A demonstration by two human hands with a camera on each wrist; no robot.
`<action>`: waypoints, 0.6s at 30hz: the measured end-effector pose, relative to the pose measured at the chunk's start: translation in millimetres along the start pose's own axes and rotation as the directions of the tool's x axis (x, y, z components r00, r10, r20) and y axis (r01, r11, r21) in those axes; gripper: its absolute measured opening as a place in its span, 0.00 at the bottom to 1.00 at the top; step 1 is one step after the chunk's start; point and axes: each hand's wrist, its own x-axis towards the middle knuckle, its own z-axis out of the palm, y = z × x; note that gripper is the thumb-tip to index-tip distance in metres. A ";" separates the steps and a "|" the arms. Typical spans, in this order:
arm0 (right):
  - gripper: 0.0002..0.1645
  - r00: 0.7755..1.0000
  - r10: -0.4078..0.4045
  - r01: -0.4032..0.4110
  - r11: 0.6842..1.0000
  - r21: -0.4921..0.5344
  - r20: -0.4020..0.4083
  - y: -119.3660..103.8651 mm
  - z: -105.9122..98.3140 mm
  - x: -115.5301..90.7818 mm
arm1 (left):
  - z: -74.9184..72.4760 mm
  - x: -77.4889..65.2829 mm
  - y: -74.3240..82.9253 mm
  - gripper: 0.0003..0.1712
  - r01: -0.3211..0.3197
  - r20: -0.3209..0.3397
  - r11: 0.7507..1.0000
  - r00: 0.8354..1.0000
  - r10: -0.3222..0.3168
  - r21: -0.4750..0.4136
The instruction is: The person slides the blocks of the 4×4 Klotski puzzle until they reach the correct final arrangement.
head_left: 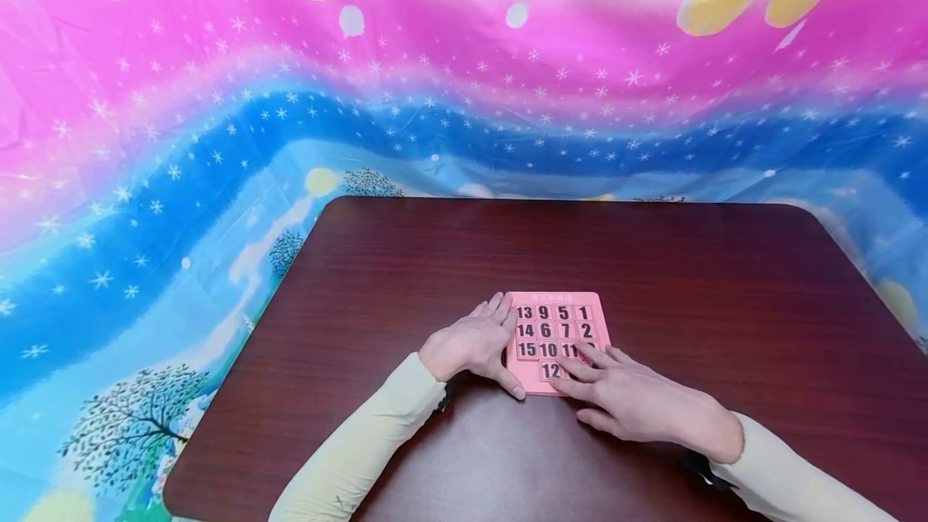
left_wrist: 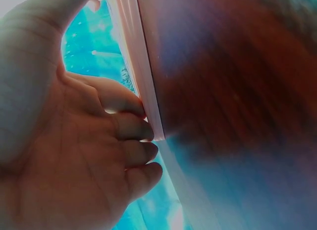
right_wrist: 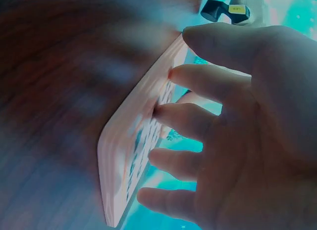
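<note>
A pink number slide puzzle [head_left: 554, 297] lies flat on the table, its tiles bearing black numerals. The top row reads 13, 9, 5, 1, with 14, 6, 7, 2 below it. Tile 12 [head_left: 549, 371] sits in the bottom row, beside a vacant slot at the lower left corner. My left hand [head_left: 473, 346] rests along the puzzle's left edge, thumb near that corner; its fingertips meet the side in the left wrist view. My right hand [head_left: 638, 399] spreads over the lower right tiles, hiding some, with fingertips at the tile faces.
The dark reddish-brown wooden table [head_left: 406, 256] has rounded far corners. Behind it hangs a pink and blue patterned cloth [head_left: 449, 71] that also runs down the left and right sides. Black bands [right_wrist: 213, 10] show at the wrists.
</note>
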 end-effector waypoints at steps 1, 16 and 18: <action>0.29 1.000 0.001 -0.001 1.000 0.000 -0.002 0.2 -0.4 -0.1 | 0.3 0.3 0.2 0.78 0.000 -0.001 1.000 1.000 0.000 0.005; 0.30 1.000 0.029 -0.029 0.999 0.020 0.002 1.5 -2.9 32.3 | 0.2 -0.2 0.4 0.77 -0.007 -0.002 1.000 1.000 0.007 0.013; 0.30 0.999 0.037 -0.037 0.999 0.030 0.014 2.2 -3.8 35.8 | 0.2 -0.4 0.0 0.77 -0.007 -0.001 1.000 1.000 0.007 0.015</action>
